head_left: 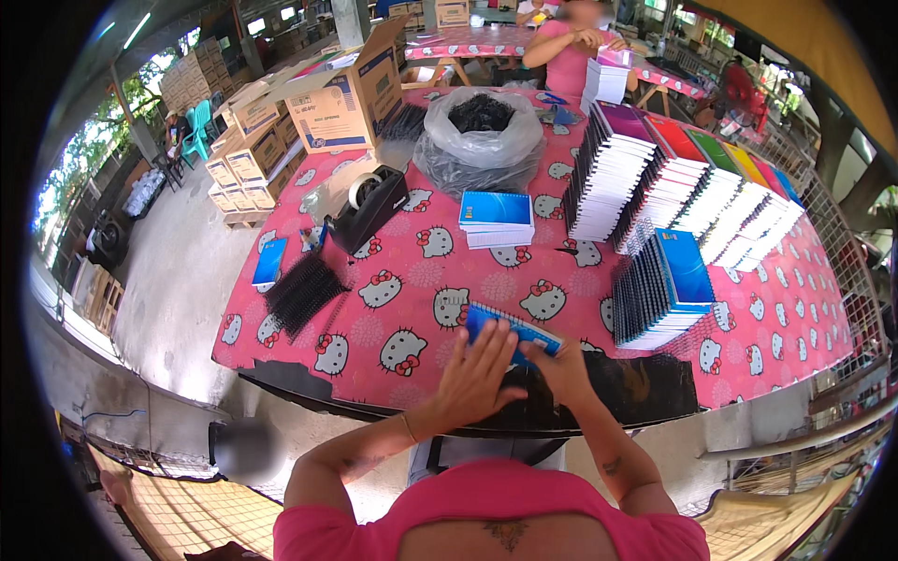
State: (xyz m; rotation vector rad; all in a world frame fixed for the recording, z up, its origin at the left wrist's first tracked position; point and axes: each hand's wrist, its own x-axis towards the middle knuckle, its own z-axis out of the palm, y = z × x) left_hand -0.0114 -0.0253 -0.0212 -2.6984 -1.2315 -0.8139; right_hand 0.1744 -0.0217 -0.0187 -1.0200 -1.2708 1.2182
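Note:
A small blue spiral notebook lies tilted near the front edge of the table, before my body. My left hand rests across its cover, fingers stretched out and flat. At the notebook's right end my right hand grips the corner, thumb on top. A pile of loose black binding coils lies to the left, with another blue notebook just behind it. Farther back sits a short stack of blue-covered pads. A taller stack of coil-bound blue notebooks stands on the right.
Behind the coils stands a black tape dispenser. A plastic bag of black coils and an open cardboard box sit farther back. Notebook stacks in several colours line the right side. Another person works across the table.

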